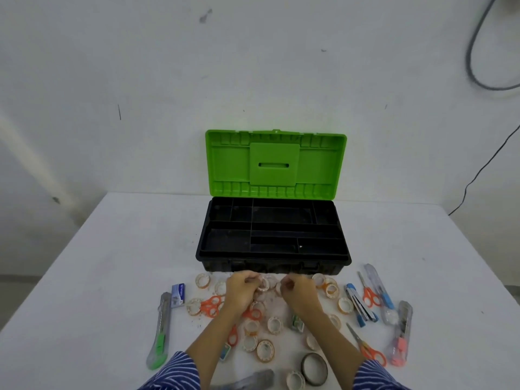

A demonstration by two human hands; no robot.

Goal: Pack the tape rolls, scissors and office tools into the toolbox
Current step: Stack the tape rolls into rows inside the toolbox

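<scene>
Green lid: the toolbox (274,235) stood open at the far middle of the tabletop (112,263), its lid (275,160) upright toward the wall, black tray compartments showing nothing inside.
Left hand: the left hand (242,289) sat just before the toolbox front, fingers curled round a small tape roll (264,284); the roll was mostly covered, so only part of its rim showed.
Right hand: the right hand (298,290) was clenched beside it; blur hid whether it pinched anything, so I cannot tell.
Hidden: tape rolls under both forearms were partly covered; a grey object (253,380) at the near edge was blurred and cut off.
Left side: a green utility knife (159,332) and a blue staple box (177,294) lay near the left of the pile, orange scissors (211,305) beside them.
Right side: a blue stapler (360,304), more scissors (368,292), and a pink cutter (401,334) lay apart from the hands.
Near edge: a dark tape ring (314,368) lay between the striped sleeves (176,374).
</scene>
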